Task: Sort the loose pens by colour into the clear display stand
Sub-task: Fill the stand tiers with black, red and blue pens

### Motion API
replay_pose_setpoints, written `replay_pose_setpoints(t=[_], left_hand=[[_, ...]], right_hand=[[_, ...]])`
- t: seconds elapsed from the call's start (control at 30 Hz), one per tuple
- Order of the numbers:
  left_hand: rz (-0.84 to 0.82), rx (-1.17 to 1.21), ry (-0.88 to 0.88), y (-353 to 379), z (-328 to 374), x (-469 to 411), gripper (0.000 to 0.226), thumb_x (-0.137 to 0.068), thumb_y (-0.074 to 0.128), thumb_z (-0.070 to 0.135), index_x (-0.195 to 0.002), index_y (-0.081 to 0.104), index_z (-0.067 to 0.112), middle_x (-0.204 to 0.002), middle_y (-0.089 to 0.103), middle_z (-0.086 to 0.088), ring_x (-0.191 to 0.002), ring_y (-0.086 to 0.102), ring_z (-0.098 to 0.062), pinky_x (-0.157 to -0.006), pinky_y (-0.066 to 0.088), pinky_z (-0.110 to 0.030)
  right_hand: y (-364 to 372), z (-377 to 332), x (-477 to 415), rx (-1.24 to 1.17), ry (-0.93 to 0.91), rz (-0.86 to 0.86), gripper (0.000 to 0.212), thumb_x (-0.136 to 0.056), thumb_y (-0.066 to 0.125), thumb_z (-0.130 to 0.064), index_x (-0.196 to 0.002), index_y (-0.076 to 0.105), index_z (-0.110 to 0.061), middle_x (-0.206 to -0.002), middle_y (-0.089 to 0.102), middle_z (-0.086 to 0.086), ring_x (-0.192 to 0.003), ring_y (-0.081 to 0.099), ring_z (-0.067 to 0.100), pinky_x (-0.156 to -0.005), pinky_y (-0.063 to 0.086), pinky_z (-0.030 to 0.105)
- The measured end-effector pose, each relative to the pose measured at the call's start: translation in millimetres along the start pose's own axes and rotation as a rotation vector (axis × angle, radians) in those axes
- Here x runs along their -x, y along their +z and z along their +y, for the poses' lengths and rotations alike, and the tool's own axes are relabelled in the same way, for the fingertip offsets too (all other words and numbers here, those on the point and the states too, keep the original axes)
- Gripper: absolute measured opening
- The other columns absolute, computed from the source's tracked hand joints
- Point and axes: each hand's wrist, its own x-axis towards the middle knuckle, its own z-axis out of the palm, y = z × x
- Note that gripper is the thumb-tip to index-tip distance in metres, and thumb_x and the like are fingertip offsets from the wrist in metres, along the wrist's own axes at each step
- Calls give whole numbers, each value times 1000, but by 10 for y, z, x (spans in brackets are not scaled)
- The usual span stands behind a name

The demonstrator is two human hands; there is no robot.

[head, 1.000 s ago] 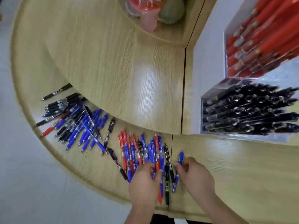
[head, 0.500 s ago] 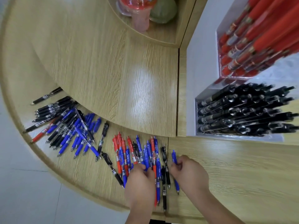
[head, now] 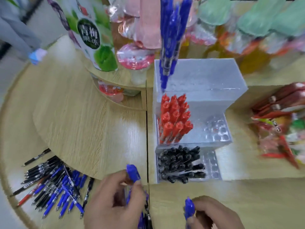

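Blue pens in both hands, and their tier is the far one. The stand [head: 206, 76] is stepped: blacks [head: 179, 164] in front, reds [head: 175, 119] in the middle, blues [head: 171, 38] top rear.

Risks, as I judge them:
- The reach to the blue tier passes over the blacks and reds. A forearm or trailing barrel could catch those caps and tip them.
- A loosely held bunch may shed a pen on the lift.
- Something dark runs beside the blue barrels under the left palm, too blurred to call. If it is a black pen, it could land in the wrong tier.

Pose:
- Left hand [head: 115, 200] is curled round a bunch [head: 132, 173] of blue pens. Caps poke up past the knuckles and barrels trail out below.
- Right hand [head: 214, 214] is low at the frame's edge, fingers curled, pinching one blue pen [head: 189, 209] upright.
- Both hands are near the stand's front, not touching it.

The loose pile [head: 54, 187] of mixed pens lies on the table [head: 82, 121], left of the hands and well apart from the stand.
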Motion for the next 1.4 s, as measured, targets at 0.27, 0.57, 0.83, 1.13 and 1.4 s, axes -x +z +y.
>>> replay_pose_setpoints(t=[0.27, 0.57, 0.83, 1.13, 1.4], left_hand=[[43, 105, 226, -114, 1275, -510, 21, -66, 57, 49, -80, 71, 42, -43, 38, 2, -38, 35, -9, -43, 29, -15], [187, 229, 266, 208, 1874, -974, 15, -70, 63, 48, -83, 70, 43, -53, 42, -4, -45, 34, -6, -48, 31, -16], [299, 169, 248, 532, 1759, -978, 16, -73, 66, 41, -89, 68, 44, -54, 37, 3, -45, 34, -9, -52, 32, -18], [355, 118, 156, 725, 1673, -943, 17, -71, 67, 43, -87, 69, 39, -48, 33, 5, -46, 36, -10, -52, 33, -14], [280, 115, -13, 804, 1706, -921, 21, -76, 83, 26, -70, 66, 37, -50, 40, 4, -54, 54, -2, -52, 38, -6]], right_hand=[[-1204, -508, -582, -188, -90, 421, 24, -61, 69, -24, -79, 72, -39, -67, 71, -16, -54, 65, 1, -58, 51, 9], [-1716, -1020, -1704, -362, -262, 355, 9, -83, 71, -20, -80, 72, -29, -73, 69, -6, -67, 65, 19, -63, 54, 37], [-1485, -1082, -2174, -280, -366, 229, 16, -86, 70, -13, -79, 71, -27, -69, 63, -16, -65, 60, 5, -59, 41, 12], [-1372, -1103, -2226, 115, -487, 266, 17, -87, 58, -34, -82, 70, -23, -68, 60, -9, -65, 53, 9, -57, 41, 28], [-1412, -1219, -2250, 345, -533, 198, 34, -87, 39, -44, -85, 66, -24, -73, 62, -6, -63, 60, 19, -48, 44, 31]])
